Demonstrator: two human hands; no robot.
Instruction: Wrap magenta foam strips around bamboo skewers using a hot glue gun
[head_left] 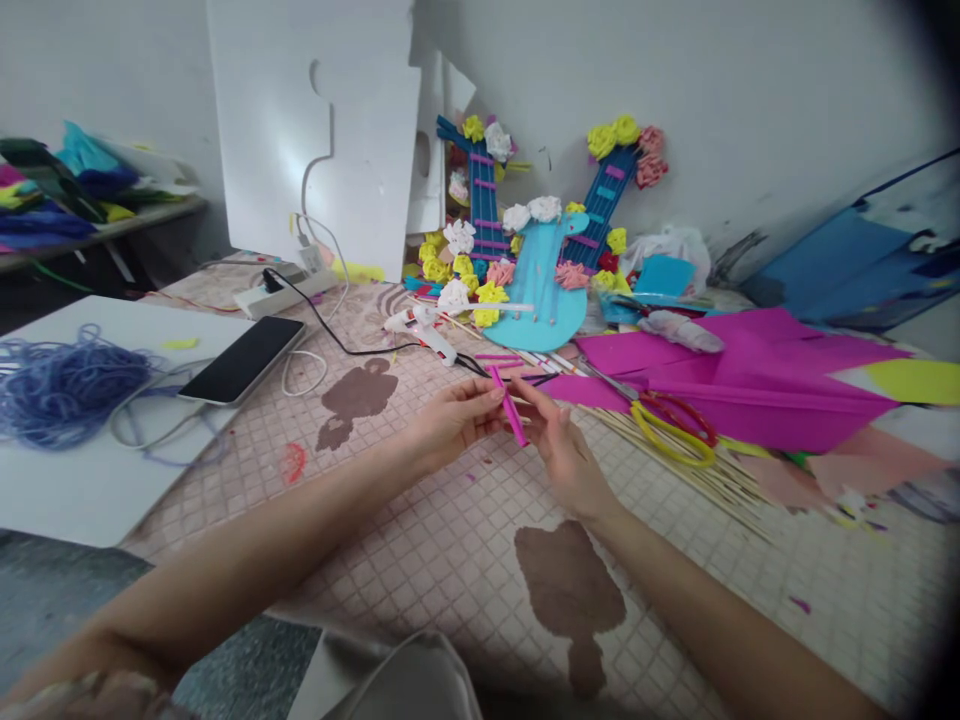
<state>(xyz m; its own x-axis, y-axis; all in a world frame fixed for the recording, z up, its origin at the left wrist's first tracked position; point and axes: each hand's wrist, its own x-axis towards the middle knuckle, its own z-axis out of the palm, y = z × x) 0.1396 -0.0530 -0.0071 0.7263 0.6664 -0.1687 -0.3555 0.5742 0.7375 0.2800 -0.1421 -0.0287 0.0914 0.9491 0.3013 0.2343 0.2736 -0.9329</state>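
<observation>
Between my two hands is a narrow magenta paper strip (511, 410), tilted, perhaps rolled or folded. My left hand (461, 420) is closed, its thumb and fingers pinching the strip from the left. From the right, my right hand (564, 450) has its fingertips on the same strip; part of its grip is hidden. Just beyond the hands, a few similar magenta pieces (498, 359) lie on the table. A white glue gun (424, 328) rests behind my left hand. Scissors (675, 425) with red and yellow handles lie right of my right hand.
Magenta sheets (757, 390) and thin wooden sticks (697, 485) spread to the right. A light-blue guitar-shaped craft (536, 290) with paper flowers leans at the back. On the left are a phone (244, 360), purple yarn (71, 390), a power strip (285, 290) and cables.
</observation>
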